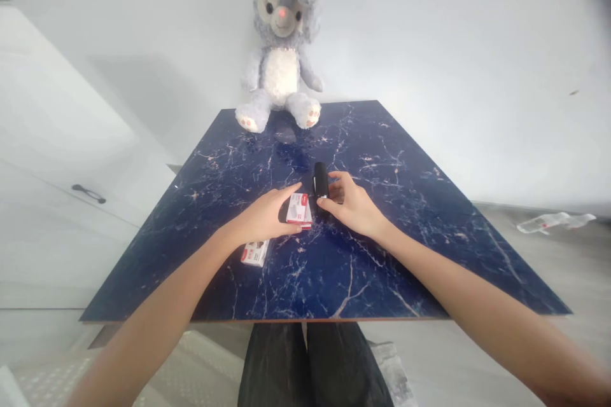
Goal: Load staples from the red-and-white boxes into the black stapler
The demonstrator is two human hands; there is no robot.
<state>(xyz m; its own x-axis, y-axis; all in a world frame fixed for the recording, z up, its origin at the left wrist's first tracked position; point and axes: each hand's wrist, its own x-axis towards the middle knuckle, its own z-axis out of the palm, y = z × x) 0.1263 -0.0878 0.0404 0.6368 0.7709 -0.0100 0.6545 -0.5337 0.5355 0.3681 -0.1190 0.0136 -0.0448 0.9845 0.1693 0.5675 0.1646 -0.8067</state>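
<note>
My left hand (pixel 265 216) grips a small red-and-white box (pixel 298 209) between thumb and fingers on the dark blue marble table (pixel 410 235). My right hand (pixel 352 203) is closed around the near end of a black stapler-like object (pixel 320 181) that lies just right of that box. A second red-and-white box (pixel 254 252) rests on the table under my left wrist, untouched.
A grey and white plush rabbit (pixel 282 44) sits at the table's far edge against the white wall. White cabinets with a dark handle (pixel 88 193) stand to the left. A crumpled clear plastic item (pixel 554 222) lies on the floor at right.
</note>
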